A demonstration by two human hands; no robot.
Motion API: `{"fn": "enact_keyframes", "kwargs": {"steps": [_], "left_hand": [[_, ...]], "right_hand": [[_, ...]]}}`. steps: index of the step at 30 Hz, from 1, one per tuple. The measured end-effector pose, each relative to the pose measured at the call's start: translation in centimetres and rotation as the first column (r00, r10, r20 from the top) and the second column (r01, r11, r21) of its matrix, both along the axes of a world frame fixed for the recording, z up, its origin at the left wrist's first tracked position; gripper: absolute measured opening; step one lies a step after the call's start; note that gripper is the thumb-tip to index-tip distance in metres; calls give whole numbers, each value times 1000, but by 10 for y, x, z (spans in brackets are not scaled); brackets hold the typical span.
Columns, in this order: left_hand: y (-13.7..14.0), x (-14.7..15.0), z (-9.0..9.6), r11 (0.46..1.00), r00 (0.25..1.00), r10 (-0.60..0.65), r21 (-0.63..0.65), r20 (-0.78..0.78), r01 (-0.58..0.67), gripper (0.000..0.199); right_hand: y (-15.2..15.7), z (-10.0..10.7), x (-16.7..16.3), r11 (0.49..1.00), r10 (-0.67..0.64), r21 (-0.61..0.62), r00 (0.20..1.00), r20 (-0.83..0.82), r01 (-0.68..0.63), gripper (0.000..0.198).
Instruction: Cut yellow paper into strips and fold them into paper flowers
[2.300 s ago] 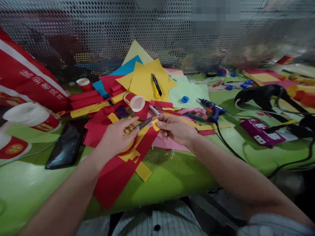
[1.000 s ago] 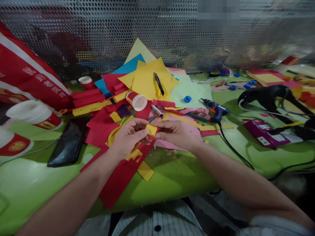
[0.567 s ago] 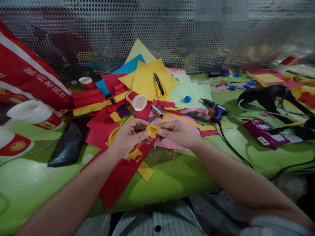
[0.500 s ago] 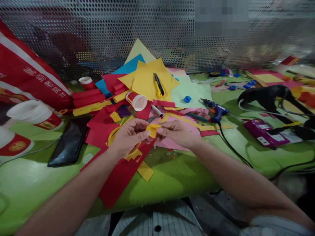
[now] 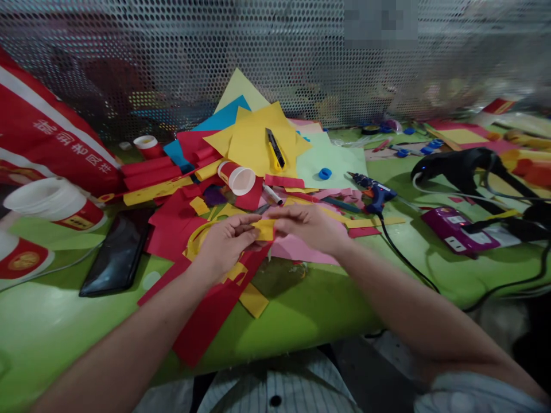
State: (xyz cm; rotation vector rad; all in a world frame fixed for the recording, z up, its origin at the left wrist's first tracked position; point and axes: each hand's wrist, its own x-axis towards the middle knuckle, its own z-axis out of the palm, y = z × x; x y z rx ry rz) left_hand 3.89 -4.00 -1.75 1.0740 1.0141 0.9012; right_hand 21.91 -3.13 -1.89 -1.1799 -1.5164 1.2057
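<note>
A small piece of yellow paper (image 5: 264, 230) is held up between both hands, over the near part of the paper pile. My left hand (image 5: 230, 238) pinches its left side between thumb and fingers. At its right edge my right hand (image 5: 307, 228) has its fingertips closed on the paper. Beneath the hands lie red paper strips (image 5: 210, 315), a yellow paper strip (image 5: 253, 299) and pink paper (image 5: 305, 246). A marker (image 5: 272, 195) and a tipped-over paper cup (image 5: 236, 178) lie just beyond.
A box cutter (image 5: 275, 150) rests on yellow sheets (image 5: 245, 140). To the right are a blue glue gun (image 5: 376, 194) with its cord and a purple power strip (image 5: 456, 229). On the left stand stacked paper cups (image 5: 55, 203), a black phone (image 5: 116, 252) and a red bag (image 5: 51, 126).
My right hand's fingers have shifted up and over the yellow paper's right edge. The paper now looks flatter. The whole view has shifted slightly.
</note>
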Motion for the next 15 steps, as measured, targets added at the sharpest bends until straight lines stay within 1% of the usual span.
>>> {"fn": "enact_keyframes", "kwargs": {"steps": [1,2,3,4,5,6,7,8,9,11,13,15], "left_hand": [[1,-1,0,999,999,33,5,-1,-33,28],[2,-2,0,998,998,67,14,2,-67,27],[3,-3,0,995,995,96,22,5,-96,26],[4,-4,0,992,992,124,30,12,-124,25],[5,-4,-1,988,989,147,35,20,-148,25],[6,-5,-1,985,986,167,39,27,-168,25],[6,-5,-1,982,982,184,42,34,-185,24],[7,-6,-1,979,979,198,44,41,-200,24],[7,-6,-1,976,976,210,45,48,-213,24],[7,-6,0,972,972,226,45,59,-229,22],[7,-6,1,970,970,236,43,66,-239,19],[7,-7,3,970,969,238,32,72,-240,16]], "right_hand": [[4,5,14,996,-86,14,996,26,85,9],[8,10,31,961,-272,63,961,51,269,12],[12,15,51,857,-513,131,851,110,499,16],[16,18,72,706,-708,220,663,243,673,17],[19,19,93,588,-789,304,449,420,750,16],[21,18,111,528,-764,320,275,583,787,18],[22,15,127,512,-667,258,190,720,819,22],[23,11,139,540,-544,163,196,816,826,27],[24,5,147,538,-516,136,197,833,832,32],[25,-6,154,534,-505,125,197,841,836,40],[26,-15,154,544,-547,171,192,814,822,46],[27,-21,153,593,-603,245,221,767,767,47]]}}
